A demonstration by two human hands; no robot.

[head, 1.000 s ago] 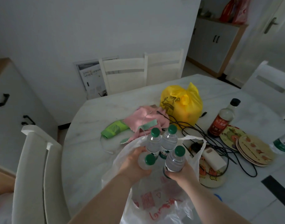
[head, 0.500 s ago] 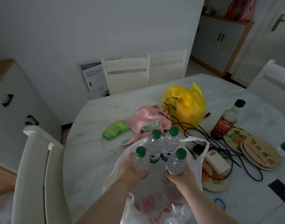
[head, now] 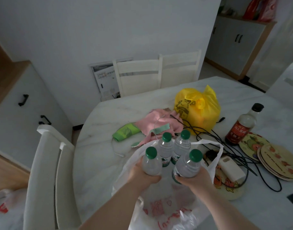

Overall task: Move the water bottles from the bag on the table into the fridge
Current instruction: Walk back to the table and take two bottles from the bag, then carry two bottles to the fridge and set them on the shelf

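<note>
Several clear water bottles with green caps are bunched together above the open white plastic bag with red print, at the near edge of the table. My left hand grips the near left bottle from below. My right hand grips the near right bottle. Two more bottles stand upright just behind, pressed between the held ones. The fridge is not in view.
On the table lie a tied yellow bag, pink and green cloths, black cables, a white charger, a dark sauce bottle and round coasters. White chairs stand at left and behind.
Both hands have lifted the bottles a little higher out of the bag. The left bottle, tilted a second ago, now stands upright. The view has shifted slightly.
</note>
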